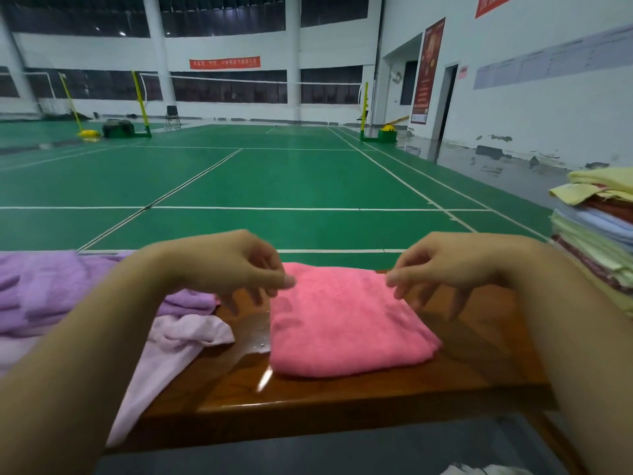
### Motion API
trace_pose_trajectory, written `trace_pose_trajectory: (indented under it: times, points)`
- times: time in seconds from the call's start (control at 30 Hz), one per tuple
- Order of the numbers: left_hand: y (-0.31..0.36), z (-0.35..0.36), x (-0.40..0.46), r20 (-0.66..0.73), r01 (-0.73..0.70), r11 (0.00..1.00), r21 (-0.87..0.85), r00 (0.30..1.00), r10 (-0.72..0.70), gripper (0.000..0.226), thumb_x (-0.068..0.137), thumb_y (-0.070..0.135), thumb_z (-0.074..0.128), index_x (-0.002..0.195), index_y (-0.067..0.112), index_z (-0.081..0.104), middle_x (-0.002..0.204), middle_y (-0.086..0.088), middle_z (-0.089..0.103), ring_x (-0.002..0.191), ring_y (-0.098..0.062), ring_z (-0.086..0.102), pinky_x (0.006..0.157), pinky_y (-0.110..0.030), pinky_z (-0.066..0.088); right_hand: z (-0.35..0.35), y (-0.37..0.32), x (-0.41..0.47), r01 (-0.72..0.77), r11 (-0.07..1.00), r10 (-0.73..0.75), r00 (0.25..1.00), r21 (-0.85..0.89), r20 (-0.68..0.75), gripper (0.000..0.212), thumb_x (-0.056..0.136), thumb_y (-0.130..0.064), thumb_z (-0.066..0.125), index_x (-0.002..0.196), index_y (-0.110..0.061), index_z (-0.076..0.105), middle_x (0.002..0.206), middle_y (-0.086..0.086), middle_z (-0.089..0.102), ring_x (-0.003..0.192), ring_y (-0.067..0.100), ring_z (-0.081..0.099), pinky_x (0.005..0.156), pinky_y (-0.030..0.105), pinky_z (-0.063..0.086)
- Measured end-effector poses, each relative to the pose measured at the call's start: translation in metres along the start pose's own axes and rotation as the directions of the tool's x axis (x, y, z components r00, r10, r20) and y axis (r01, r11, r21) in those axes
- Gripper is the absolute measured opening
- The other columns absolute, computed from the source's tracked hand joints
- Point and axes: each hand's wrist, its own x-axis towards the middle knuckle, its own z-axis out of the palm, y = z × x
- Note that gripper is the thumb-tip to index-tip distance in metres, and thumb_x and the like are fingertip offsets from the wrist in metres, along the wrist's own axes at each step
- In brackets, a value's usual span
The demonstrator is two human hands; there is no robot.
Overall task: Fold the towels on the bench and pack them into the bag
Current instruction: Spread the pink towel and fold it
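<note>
Hands (236, 265) (445, 265) hover, loosely curled, above folded pink towel (346, 323).

Both hands motion-blurred. Left hand (236, 265) fingertips smeared; contact with pink towel (346, 323) cannot be told. Right hand (455, 265) likewise blurred at the fingertips; touching or hovering, unclear. Purple towel (44, 286) cut off by left edge and partly hidden behind left forearm. Pale pink cloth (178, 341) partly covered by the same forearm. Stack of folded cloths (596, 231) cut off by right edge. White item (486, 470) cut by bottom edge, unidentifiable. Red banner (224, 63) text too small to read.
</note>
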Motion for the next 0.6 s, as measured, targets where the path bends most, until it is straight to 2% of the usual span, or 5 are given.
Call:
trace_pose_trajectory:
  times: [0.13, 0.23, 0.3, 0.43, 0.6]
  points:
    - [-0.007, 0.018, 0.029, -0.322, -0.095, 0.991, 0.096, 0.939, 0.121, 0.023, 0.096, 0.047, 0.060, 0.102, 0.027, 0.068, 0.095, 0.010, 0.070, 0.082, -0.009, 0.068, 0.076, -0.033, 0.058, 0.006, 0.005, 0.025, 0.050, 0.966, -0.119, 0.956, -0.253, -0.268, 0.025, 0.100, -0.044, 0.057, 0.110, -0.028, 0.074, 0.109, -0.010, 0.072, 0.097, 0.010, 0.068, 0.089, 0.039, 0.058]
    - [-0.013, 0.064, 0.052, -0.223, -0.085, 0.992, 0.096, 0.969, 0.105, 0.041, 0.102, 0.049, 0.047, 0.134, 0.025, 0.056, 0.136, 0.000, 0.058, 0.123, -0.016, 0.055, 0.109, -0.037, 0.042, 0.029, 0.005, 0.044, 0.162, 0.966, -0.213, 0.941, -0.200, -0.264, 0.026, 0.101, -0.039, 0.057, 0.123, -0.028, 0.069, 0.125, -0.012, 0.067, 0.111, 0.004, 0.060, 0.103, 0.028, 0.045]
    - [-0.020, 0.096, 0.065, -0.178, -0.001, 0.974, 0.229, 0.983, 0.042, 0.061, 0.102, 0.058, 0.034, 0.154, 0.027, 0.034, 0.162, -0.008, 0.029, 0.149, -0.024, 0.026, 0.123, -0.040, 0.019, 0.050, 0.007, 0.057, 0.225, 0.962, -0.257, 0.934, -0.152, -0.247, 0.040, 0.103, -0.037, 0.053, 0.141, -0.026, 0.055, 0.149, -0.007, 0.051, 0.132, 0.007, 0.047, 0.109, 0.021, 0.033]
    - [-0.028, 0.109, 0.070, -0.136, 0.032, 0.926, 0.376, 0.991, 0.021, 0.071, 0.100, 0.067, 0.017, 0.161, 0.031, 0.010, 0.169, -0.005, -0.002, 0.155, -0.020, -0.007, 0.125, -0.040, -0.006, 0.083, 0.018, 0.078, 0.160, 0.935, -0.193, 0.978, -0.318, -0.075, 0.061, 0.106, -0.052, 0.031, 0.161, -0.032, 0.014, 0.170, 0.000, -0.001, 0.156, 0.016, -0.002, 0.125, 0.034, -0.002]
    - [-0.034, 0.094, 0.071, -0.215, 0.036, 0.932, 0.362, 0.976, 0.045, 0.073, 0.099, 0.065, 0.032, 0.160, 0.027, 0.019, 0.169, -0.008, 0.005, 0.155, -0.023, 0.001, 0.124, -0.038, 0.001, 0.078, 0.008, 0.079, 0.040, 0.922, -0.081, 0.992, -0.385, -0.092, 0.067, 0.103, -0.061, 0.028, 0.161, -0.031, 0.014, 0.169, 0.004, 0.007, 0.156, 0.023, 0.007, 0.126, 0.038, 0.004]
